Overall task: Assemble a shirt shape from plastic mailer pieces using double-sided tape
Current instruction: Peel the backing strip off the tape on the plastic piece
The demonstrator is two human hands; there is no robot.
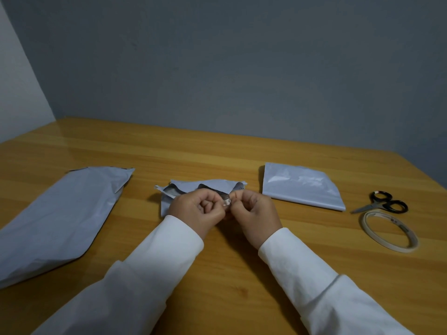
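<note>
Tabletop [217,250] of pale wood fills the lower view, with the grey mailer pieces spread apart, probably so each can be reached in turn. At nine o'clock lies the long mailer piece [60,213], flat and angled, well apart from the hands. At two o'clock sits the folded mailer piece [302,187], also flat. At the centre, just behind the hands, rests the small cut mailer piece [205,184], its dark inner side showing through the cut openings. At three o'clock the roll of double-sided tape [390,231] lies flat, with the scissors [382,202] just beyond it, both parked near the right arm for easy pickup.

Both hands meet over the small piece. The left hand [200,209] is curled, and its fingertips pinch a short bit of tape [227,202]; the right hand [254,213] pinches the same bit from the other side. My guess is they are peeling its backing.
</note>
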